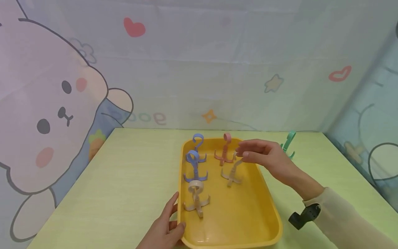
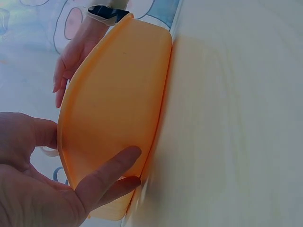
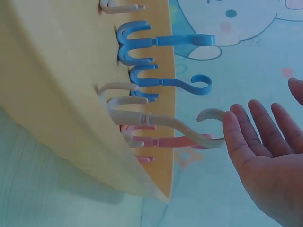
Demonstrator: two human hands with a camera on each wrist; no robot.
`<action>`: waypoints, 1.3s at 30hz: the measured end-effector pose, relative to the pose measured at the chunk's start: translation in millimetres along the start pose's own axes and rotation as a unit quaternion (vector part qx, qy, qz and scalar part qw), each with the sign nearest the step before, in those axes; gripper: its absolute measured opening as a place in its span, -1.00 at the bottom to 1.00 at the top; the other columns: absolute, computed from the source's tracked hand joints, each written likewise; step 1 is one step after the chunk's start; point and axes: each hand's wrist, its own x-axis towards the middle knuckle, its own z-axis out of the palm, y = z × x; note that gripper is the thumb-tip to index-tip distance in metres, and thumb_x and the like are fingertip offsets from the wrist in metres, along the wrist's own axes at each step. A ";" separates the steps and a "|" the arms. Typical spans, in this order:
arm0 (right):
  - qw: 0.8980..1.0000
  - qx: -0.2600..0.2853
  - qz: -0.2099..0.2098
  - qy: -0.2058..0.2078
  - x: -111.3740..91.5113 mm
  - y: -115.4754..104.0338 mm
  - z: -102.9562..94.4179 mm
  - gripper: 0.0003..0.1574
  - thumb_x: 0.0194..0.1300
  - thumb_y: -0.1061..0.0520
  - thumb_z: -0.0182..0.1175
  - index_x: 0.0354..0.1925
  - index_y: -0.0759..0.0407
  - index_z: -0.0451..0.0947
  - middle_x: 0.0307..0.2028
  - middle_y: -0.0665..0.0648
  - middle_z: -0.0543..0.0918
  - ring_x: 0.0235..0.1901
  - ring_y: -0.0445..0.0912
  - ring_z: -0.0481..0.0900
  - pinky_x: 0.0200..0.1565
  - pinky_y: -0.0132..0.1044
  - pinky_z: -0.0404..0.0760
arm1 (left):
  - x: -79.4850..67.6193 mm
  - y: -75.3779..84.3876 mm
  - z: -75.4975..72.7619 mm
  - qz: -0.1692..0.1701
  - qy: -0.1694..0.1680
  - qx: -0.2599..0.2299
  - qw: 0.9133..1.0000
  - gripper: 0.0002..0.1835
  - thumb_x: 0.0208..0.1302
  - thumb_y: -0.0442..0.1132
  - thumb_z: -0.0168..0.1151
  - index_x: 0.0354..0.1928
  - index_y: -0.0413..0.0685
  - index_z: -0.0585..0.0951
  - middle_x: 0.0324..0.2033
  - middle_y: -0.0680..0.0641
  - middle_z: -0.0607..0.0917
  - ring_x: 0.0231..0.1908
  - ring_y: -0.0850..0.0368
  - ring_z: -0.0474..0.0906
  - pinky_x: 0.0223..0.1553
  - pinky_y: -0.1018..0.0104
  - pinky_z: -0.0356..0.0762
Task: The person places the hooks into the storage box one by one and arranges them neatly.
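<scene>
A yellow tray (image 1: 230,228) holds several plastic multi-prong hook hangers, standing upright with their hooks up. My left hand (image 1: 166,224) grips the tray's left wall, thumb over the rim and fingers against the outside, as the left wrist view shows. Above the tray's right side is my right hand (image 1: 264,155), its fingers extended beside the hook of a beige hanger (image 3: 165,121); whether they touch is unclear. Two blue hangers (image 1: 195,169) stand along the left side, with another beige hanger (image 1: 197,204) in front of them. A pink hanger (image 1: 224,148) stands at the far end.
A green hanger (image 1: 289,141) is on the pale green table (image 1: 140,173) to the right of the tray, partly hidden by my right hand. Behind the table hangs a printed cloth backdrop (image 1: 202,69).
</scene>
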 end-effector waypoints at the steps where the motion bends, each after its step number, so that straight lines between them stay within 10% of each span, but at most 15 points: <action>1: 1.000 0.005 0.000 -0.001 -0.3 0.0 -1.3 -0.54 0.53 0.16 0.28 0.29 0.31 0.59 0.11 0.10 0.81 0.14 -0.08 0.76 0.17 -0.26 0.72 | 0.1 0.3 0.0 0.000 0.001 0.001 1.000 -0.03 0.52 -0.26 0.15 0.72 -0.08 -0.24 0.58 -0.56 0.03 0.18 -0.22 0.69 -0.07 0.00 0.81; 26: 0.993 0.065 0.009 0.102 -16.1 26.6 -47.8 -0.73 0.55 0.17 0.25 0.15 0.02 0.69 0.00 -0.12 0.83 0.03 -0.23 0.80 0.06 -0.34 0.75 | 1.7 1.4 0.2 -0.007 0.007 0.013 1.000 -0.02 0.51 -0.27 0.15 0.72 -0.08 -0.23 0.58 -0.57 0.04 0.18 -0.23 0.68 -0.08 0.00 0.81; 39: 0.971 0.146 0.009 0.191 -20.0 39.9 -63.9 -0.77 0.48 0.24 0.31 -0.02 -0.05 0.75 -0.13 -0.12 0.85 -0.12 -0.25 0.83 -0.08 -0.38 0.79 | 1.0 1.3 0.6 -0.007 0.007 0.011 1.000 -0.03 0.51 -0.27 0.15 0.72 -0.08 -0.23 0.58 -0.57 0.03 0.19 -0.24 0.68 -0.08 0.00 0.81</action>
